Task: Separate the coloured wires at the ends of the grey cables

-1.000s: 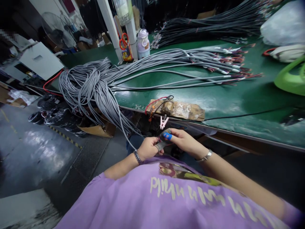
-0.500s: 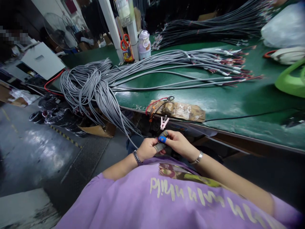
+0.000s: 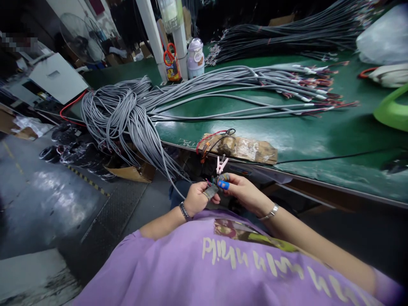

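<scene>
My left hand (image 3: 196,199) is closed around the end of a grey cable, whose thin coloured wires (image 3: 209,182) stick out past the fingertips. Pinching at those same wires is my right hand (image 3: 244,191), its thumb wrapped in blue tape and a finger in grey tape. The fingertips of both hands nearly meet, and the exact wire between them is hidden. A pink clip (image 3: 222,165) stands just beyond the right fingers, at the bench edge. Grey cables (image 3: 149,140) hang off the bench to the left of my hands.
On the green bench (image 3: 318,144) lie a wooden block (image 3: 251,148) with red and black leads, and a bundle of black cables (image 3: 270,40). Scissors (image 3: 170,55) and a lilac bottle (image 3: 195,59) stand by the post. A bright green object (image 3: 393,108) is at right.
My right hand has shifted slightly right, away from the left hand, and more of the coloured wires now show between them. The left hand stays closed in nearly the same place.
</scene>
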A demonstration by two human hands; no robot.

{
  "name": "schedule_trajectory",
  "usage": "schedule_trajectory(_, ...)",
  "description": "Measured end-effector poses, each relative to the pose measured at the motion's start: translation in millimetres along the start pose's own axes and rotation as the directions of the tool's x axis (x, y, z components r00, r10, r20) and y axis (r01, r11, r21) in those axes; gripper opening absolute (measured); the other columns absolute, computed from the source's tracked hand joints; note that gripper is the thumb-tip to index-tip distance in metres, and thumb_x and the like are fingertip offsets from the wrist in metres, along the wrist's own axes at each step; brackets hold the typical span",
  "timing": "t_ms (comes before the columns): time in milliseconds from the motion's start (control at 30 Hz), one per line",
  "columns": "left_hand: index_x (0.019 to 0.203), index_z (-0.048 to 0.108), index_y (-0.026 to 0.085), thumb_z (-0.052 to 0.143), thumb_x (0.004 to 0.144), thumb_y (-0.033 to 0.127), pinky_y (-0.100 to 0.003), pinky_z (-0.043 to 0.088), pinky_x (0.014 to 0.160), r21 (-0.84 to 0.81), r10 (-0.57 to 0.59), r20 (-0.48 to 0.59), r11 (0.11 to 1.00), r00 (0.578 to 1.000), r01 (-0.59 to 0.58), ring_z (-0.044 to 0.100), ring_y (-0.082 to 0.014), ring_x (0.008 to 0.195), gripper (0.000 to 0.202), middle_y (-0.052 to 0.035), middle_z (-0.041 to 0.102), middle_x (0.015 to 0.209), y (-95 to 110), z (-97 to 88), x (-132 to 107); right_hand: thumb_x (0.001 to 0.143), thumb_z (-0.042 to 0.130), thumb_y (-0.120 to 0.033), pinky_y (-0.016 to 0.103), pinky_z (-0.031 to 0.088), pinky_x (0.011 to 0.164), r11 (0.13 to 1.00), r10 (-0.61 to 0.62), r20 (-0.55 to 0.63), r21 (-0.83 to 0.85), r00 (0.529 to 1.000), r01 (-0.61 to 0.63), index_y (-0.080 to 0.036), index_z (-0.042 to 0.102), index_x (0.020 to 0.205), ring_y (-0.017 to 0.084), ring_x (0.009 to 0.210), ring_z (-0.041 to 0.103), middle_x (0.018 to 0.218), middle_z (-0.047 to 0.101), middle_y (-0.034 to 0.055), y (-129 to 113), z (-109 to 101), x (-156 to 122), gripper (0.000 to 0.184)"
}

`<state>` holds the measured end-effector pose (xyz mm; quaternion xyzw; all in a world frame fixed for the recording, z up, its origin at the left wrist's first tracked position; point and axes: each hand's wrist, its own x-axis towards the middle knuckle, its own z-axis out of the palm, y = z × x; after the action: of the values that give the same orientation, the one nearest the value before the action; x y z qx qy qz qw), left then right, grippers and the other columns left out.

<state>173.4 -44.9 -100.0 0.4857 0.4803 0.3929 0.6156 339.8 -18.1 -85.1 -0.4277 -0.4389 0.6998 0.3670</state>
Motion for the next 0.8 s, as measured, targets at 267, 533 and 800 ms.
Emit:
schedule_trajectory(267, 0.065, 0.064, 0.011, 0.068, 0.071, 0.061, -0.025, 0.054, 0.056, 0.041, 0.017, -0.045, 0.999, 0.999, -0.015, 0.063, -0.0135, 0.053, 0.051, -0.0070, 0.065, 0.060, -0.3, 0.3, -1.5, 0.060, 0.080, -0.050, 0.026, 0.037, 0.056, 0.993, -0.034, -0.070, -0.113, 0.997, 0.025, -0.018, 0.061, 0.069, 0.010, 0.057, 0.043, 0.062, 0.055, -0.0024, -0.8, 4.0, 0.2, 0.038)
schedule_trajectory(533, 0.067, 0.061, 0.011, 0.069, 0.071, 0.062, -0.024, 0.051, 0.052, -0.028, 0.008, -0.117, 1.000, 0.993, -0.011, 0.062, -0.0127, 0.051, 0.051, -0.0050, 0.064, 0.060, -1.9, 0.2, 0.8, 0.056, 0.083, -0.045, 0.025, 0.038, 0.055, 0.997, -0.032, -0.114, -0.080, 0.993, 0.023, -0.017, 0.062, 0.068, 0.010, 0.057, 0.044, 0.062, 0.056, -0.0028, 3.5, 2.5, 1.4, 0.037)
schedule_trajectory(800, 0.074, 0.063, 0.010, 0.072, 0.070, 0.058, -0.022, 0.048, 0.046, -0.147, 0.007, -0.022, 0.989, 1.000, -0.010, 0.055, -0.0094, 0.044, 0.049, -0.0008, 0.059, 0.054, 4.4, -4.4, 0.6, 0.072, 0.074, -0.051, 0.026, 0.048, 0.059, 0.950, 0.084, -0.017, 0.303, 0.996, -0.075, -0.019, 0.064, 0.076, 0.011, 0.058, 0.052, 0.072, 0.062, 0.0010, 8.6, -15.9, 14.9, 0.034)
